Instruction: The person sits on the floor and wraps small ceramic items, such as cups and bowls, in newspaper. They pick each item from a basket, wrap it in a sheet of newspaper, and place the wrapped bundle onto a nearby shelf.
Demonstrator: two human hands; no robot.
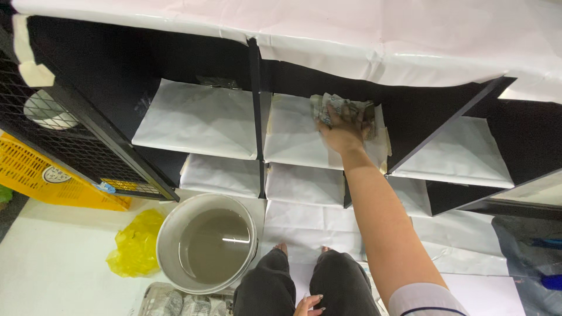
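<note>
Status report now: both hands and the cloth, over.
Right hand presses crumpled cloth on middle shelf. Left hand rests on knee, empty. Bucket of water left of the knees.

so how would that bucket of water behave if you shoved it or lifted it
The bucket looks well filled with murky water, so it is probably heavy for its size. A push would likely slosh the water rather than tip the bucket, as it looks wide. It sits apart from both hands.

Shelf unit (257, 117): black frame, white paper lining. Cloth (342, 109): grey-green, mottled print. Bucket (170, 234): pale grey, murky grey-brown water. Plastic bag (136, 246): yellow. Crate (35, 172): yellow. Trousers (339, 287): black.
</note>
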